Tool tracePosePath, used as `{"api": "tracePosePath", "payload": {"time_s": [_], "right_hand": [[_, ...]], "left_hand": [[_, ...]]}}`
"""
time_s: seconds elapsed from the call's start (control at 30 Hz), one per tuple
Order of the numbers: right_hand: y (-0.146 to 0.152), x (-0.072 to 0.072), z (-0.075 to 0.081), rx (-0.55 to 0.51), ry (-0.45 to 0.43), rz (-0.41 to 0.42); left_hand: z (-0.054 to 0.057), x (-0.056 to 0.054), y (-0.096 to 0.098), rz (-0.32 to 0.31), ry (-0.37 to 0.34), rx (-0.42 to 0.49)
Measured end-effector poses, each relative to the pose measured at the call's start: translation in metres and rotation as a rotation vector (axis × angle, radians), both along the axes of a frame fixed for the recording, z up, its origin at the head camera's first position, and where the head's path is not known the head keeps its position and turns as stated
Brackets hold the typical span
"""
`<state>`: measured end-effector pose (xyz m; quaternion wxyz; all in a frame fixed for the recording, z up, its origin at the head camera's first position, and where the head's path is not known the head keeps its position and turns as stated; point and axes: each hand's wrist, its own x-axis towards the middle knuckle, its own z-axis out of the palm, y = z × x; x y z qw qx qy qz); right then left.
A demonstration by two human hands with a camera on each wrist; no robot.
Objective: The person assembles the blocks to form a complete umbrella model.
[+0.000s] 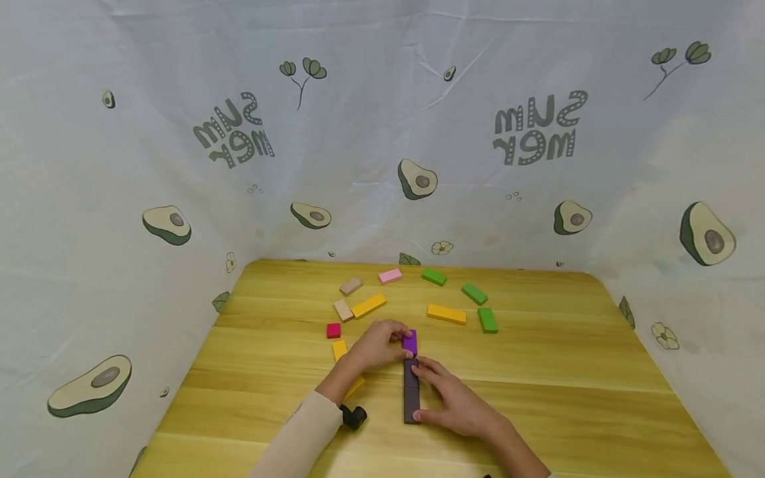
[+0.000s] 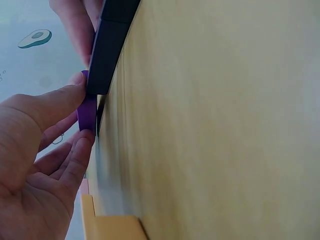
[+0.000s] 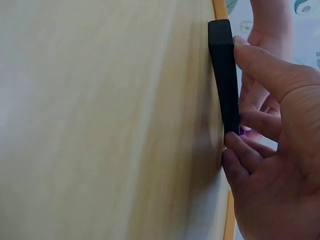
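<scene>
A purple block (image 1: 410, 342) is pinched between the thumb and fingers of my left hand (image 1: 378, 345), at the far end of two black blocks (image 1: 411, 392) laid end to end in a line. In the left wrist view, the purple block (image 2: 87, 110) shows just past the end of the black one (image 2: 111, 47). My right hand (image 1: 457, 401) grips the black pair from the right, thumb near the close end and fingertips at the far end. The right wrist view has that thumb against the side of the black block (image 3: 227, 75).
Beyond the hands, an arc of blocks lies on the wooden table (image 1: 538, 372): tan (image 1: 351, 287), pink (image 1: 390, 276), green (image 1: 475, 293) and yellow (image 1: 446, 314). A red block (image 1: 333, 330) sits left. My left forearm partly covers more yellow blocks (image 1: 339, 349). A patterned curtain (image 1: 370, 133) surrounds the table.
</scene>
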<state>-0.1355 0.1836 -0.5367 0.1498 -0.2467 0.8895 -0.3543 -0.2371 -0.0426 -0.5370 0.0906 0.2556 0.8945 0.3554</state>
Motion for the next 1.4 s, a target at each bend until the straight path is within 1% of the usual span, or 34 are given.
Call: {"api": "tracePosePath", "payload": {"time_s": [0.33, 0.53, 0.83, 0.97, 1.07, 1.23, 1.33, 1.4], "right_hand": [[0.001, 0.000, -0.001, -0.005, -0.003, 0.001], [0.001, 0.000, -0.002, -0.014, -0.004, 0.003], [0.001, 0.001, -0.001, -0.016, -0.010, 0.001], [0.000, 0.002, -0.001, -0.027, -0.008, 0.002], [0.000, 0.002, -0.002, -0.039, -0.004, 0.013], [0.001, 0.003, -0.003, -0.053, 0.005, 0.014], [0.002, 0.003, -0.003, -0.057, -0.002, 0.003], [0.002, 0.003, -0.003, -0.059, -0.009, 0.000]], "left_hand": [[-0.004, 0.004, -0.002, 0.012, -0.003, 0.034], [-0.004, 0.005, -0.002, 0.003, -0.001, 0.020], [-0.003, 0.005, 0.000, 0.009, 0.005, 0.010], [-0.003, 0.009, 0.000, 0.010, 0.001, 0.014], [-0.004, 0.015, -0.003, -0.018, 0.008, -0.012], [-0.001, 0.027, -0.008, -0.122, 0.019, -0.133], [0.002, 0.033, -0.010, -0.173, 0.002, -0.192], [0.003, 0.038, -0.010, -0.191, -0.006, -0.217]]}}
